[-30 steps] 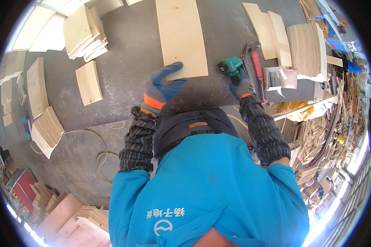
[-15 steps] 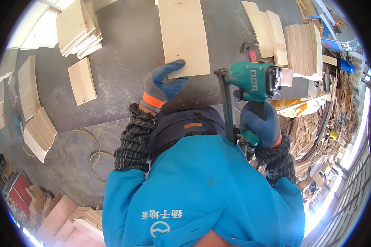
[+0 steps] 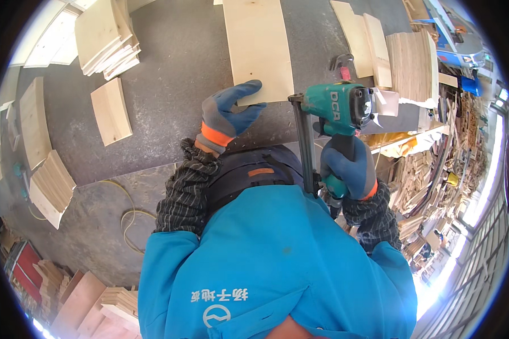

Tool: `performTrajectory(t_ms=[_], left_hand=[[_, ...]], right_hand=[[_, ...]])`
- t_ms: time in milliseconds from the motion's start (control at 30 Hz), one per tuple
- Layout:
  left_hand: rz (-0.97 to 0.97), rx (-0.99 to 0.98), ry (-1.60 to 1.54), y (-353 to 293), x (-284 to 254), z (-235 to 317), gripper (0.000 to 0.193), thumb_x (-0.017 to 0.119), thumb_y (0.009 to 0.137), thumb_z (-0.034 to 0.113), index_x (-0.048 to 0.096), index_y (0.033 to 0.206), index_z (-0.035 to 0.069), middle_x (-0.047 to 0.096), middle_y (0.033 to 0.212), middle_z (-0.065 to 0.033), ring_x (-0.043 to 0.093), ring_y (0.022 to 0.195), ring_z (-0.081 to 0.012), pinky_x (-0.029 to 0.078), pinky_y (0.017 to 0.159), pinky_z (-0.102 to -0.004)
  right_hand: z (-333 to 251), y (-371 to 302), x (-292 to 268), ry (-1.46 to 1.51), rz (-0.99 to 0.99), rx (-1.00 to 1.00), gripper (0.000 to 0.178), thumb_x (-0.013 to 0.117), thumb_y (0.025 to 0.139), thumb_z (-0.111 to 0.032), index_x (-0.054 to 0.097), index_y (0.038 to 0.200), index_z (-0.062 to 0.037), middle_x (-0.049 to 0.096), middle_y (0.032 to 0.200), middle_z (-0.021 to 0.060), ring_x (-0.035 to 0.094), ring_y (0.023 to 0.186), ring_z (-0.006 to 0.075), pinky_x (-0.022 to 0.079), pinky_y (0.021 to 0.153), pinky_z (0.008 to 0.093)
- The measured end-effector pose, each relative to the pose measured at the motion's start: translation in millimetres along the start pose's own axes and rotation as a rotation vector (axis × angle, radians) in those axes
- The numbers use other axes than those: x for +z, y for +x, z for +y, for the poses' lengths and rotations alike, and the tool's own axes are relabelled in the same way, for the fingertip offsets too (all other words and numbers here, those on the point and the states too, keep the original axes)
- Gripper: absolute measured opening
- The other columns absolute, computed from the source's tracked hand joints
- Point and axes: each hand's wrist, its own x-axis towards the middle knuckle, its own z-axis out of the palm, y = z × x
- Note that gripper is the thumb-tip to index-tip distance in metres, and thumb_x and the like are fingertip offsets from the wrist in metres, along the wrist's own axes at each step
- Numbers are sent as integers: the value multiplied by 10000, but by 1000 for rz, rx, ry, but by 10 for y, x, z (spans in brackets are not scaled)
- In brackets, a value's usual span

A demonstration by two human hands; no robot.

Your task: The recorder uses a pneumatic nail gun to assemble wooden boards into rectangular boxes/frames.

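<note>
A long pale wooden board (image 3: 260,51) lies on the dark worktable in front of me, one dark knot near its close end. My left hand (image 3: 229,113), in a blue and grey glove with an orange cuff, holds its near left corner, with digits on either side of that corner. In my gloved right hand (image 3: 353,166), closed round the handle, is a teal nail gun (image 3: 331,104). Its long dark magazine slants toward my body, and its nose is just right of the board's near end. The fingertips round the handle are partly hidden.
A hammer (image 3: 343,66) with a red grip rests beyond the nail gun. Stacked boards (image 3: 408,68) stand at the right, more boards (image 3: 102,39) at the far left. A short board (image 3: 111,112) lies left of my hand. A yellow hose (image 3: 127,226) curls on the floor.
The board and my left hand have shifted slightly right together. My right hand has brought the nail gun a little left, closer to the board.
</note>
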Motion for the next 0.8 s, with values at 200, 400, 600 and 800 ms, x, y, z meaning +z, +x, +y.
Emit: performTrajectory(t_ms=[200,400,600,800], left_hand=[[-10,35,2,9,-20,-14,374,927,844,105,800,1185,22,822,1216,-163,815,1096,-284,652,975,-376],[-5,71,15,20,-18,-26,356,924,850,112,803,1174,27,823,1212,-164,816,1092,-293,653,970,-382],[1,78,24,35,-25,-10,357,930,846,130,812,1168,30,826,1207,-147,819,1083,-281,656,957,-374],[14,85,-3,30,-37,-12,375,931,855,143,816,1196,40,827,1203,-142,821,1067,-274,661,938,-365]], right_hand=[[0,-3,50,-2,21,-32,263,675,934,-142,659,1145,15,688,819,43,659,700,131,550,659,324],[6,-14,118,-17,47,-14,369,716,936,-170,666,1241,32,698,860,39,658,780,112,553,711,316],[-18,-25,198,-84,98,-33,352,718,939,-180,695,1230,17,709,870,45,653,767,105,538,690,306],[-27,-212,142,20,115,-35,245,677,941,-190,689,1075,15,702,770,62,641,656,123,478,597,290]])
